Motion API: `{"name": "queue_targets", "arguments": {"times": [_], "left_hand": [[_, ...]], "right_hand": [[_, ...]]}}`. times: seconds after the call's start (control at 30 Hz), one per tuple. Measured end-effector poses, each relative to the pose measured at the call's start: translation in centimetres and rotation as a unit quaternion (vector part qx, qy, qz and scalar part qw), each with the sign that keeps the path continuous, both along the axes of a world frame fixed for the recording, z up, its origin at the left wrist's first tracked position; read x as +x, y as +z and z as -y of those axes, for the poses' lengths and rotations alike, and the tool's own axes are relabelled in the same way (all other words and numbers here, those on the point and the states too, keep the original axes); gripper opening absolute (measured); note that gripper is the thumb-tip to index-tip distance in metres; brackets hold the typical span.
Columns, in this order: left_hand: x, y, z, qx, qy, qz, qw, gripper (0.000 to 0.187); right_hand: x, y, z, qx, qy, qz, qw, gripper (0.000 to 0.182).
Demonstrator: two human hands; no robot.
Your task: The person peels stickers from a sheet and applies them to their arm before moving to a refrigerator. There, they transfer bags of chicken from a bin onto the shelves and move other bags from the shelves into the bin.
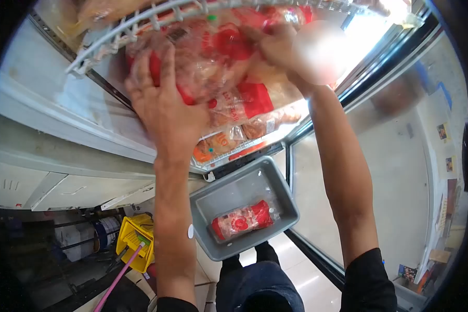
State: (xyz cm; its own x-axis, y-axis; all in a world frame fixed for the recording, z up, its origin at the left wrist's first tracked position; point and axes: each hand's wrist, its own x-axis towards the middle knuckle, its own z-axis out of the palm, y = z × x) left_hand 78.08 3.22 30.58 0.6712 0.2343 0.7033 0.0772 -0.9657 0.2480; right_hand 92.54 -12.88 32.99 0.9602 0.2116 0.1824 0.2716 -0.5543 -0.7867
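Observation:
A clear plastic food bag with red print [208, 62], pale pinkish food inside, lies in the upper shelf area under both my hands. My left hand [164, 101] has its fingers stretched over the bag's left end, gripping it. My right hand [281, 49] grips the bag's right side with bent fingers, partly smeared by motion. Just below the bag is another red-and-clear package [244, 104]. Beneath my arms stands a grey plastic tub [287, 210], holding one red-and-clear package [242, 221] that lies on its side.
A white wire rack edge [135, 23] curves above my hands. Lower packages [221, 140] sit on a wire shelf. An open glass door [364, 161] stands to the right. At lower left are a yellow mop bucket [135, 242] and a pink handle [120, 278].

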Motion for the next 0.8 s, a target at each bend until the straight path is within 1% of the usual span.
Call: {"name": "queue_targets", "arguments": {"times": [0.07, 0.1, 0.13, 0.17, 0.23, 0.27, 0.3, 0.33, 0.4, 0.43, 0.47, 0.53, 0.6, 0.67, 0.7, 0.73, 0.8], "left_hand": [[-0.1, 0.0, -0.8, 0.118, 0.045, 0.01, 0.992, 0.089], [0.2, 0.0, -1.1, 0.122, 0.036, -0.001, 0.992, 0.089], [0.6, 0.0, -1.4, 0.125, 0.03, -0.014, 0.992, 0.089], [0.4, 0.0, -1.7, 0.126, 0.025, -0.03, 0.991, 0.089], [-1.1, 1.0, -1.2, 0.073, -0.002, -0.114, 0.991, 0.091], [-1.4, 1.8, -0.9, 0.047, -0.013, -0.144, 0.988, 0.092], [-1.5, 2.3, -0.7, 0.04, -0.007, -0.161, 0.986, 0.093], [-1.3, 2.7, -0.5, 0.033, -0.001, -0.175, 0.984, 0.094], [-0.9, 3.0, 0.0, 0.028, 0.023, -0.189, 0.981, 0.096], [-0.5, 2.9, 0.3, 0.029, 0.042, -0.189, 0.981, 0.097], [-0.3, 2.6, 0.3, 0.035, 0.045, -0.176, 0.983, 0.098], [-0.3, 1.6, 0.3, 0.052, 0.034, -0.143, 0.988, 0.103], [0.3, 0.8, 0.2, 0.092, 0.027, -0.1, 0.99, 0.105], [1.5, 0.4, 0.3, 0.141, 0.046, -0.066, 0.987, 0.102], [1.5, 0.5, 0.5, 0.108, 0.029, -0.06, 0.992, 0.098], [1.4, 0.9, 0.7, 0.073, 0.01, -0.057, 0.996, 0.095], [2.5, 0.1, 0.3, 0.126, 0.002, -0.005, 0.992, 0.098]], "right_hand": [[-1.5, 1.1, -0.9, -0.166, 0.032, 0.04, 0.985, 0.048], [-2.0, 2.0, -1.1, -0.246, 0.049, 0.062, 0.966, 0.048], [-2.3, 2.8, -0.8, -0.295, 0.089, 0.087, 0.947, 0.038], [-1.5, 1.8, -0.3, -0.255, 0.083, 0.081, 0.96, 0.042], [0.6, -0.9, 0.4, -0.176, 0.07, 0.061, 0.98, 0.052], [-0.4, 1.0, 0.0, -0.347, 0.111, 0.074, 0.928, 0.035], [-1.4, 2.9, -0.5, -0.494, 0.163, 0.104, 0.847, 0.03], [-1.9, 2.7, -0.3, -0.472, 0.137, 0.142, 0.859, 0.032], [-4.7, 1.7, -0.7, -0.301, 0.034, 0.187, 0.934, 0.046], [-6.0, 1.2, -0.8, -0.203, -0.006, 0.217, 0.955, 0.054], [-7.3, 1.1, -1.0, -0.213, 0.003, 0.272, 0.938, 0.059], [-7.4, 0.3, -0.9, -0.235, 0.062, 0.334, 0.911, 0.065], [-6.3, -1.3, -0.5, -0.255, 0.162, 0.353, 0.886, 0.067], [-5.4, -3.7, -1.0, -0.228, 0.114, 0.402, 0.88, 0.068], [-5.1, -4.5, -1.1, -0.215, 0.092, 0.425, 0.874, 0.068], [-5.0, -4.1, -1.3, -0.176, 0.098, 0.425, 0.883, 0.066], [-3.8, -4.5, -1.1, -0.144, 0.103, 0.458, 0.871, 0.063]]}}
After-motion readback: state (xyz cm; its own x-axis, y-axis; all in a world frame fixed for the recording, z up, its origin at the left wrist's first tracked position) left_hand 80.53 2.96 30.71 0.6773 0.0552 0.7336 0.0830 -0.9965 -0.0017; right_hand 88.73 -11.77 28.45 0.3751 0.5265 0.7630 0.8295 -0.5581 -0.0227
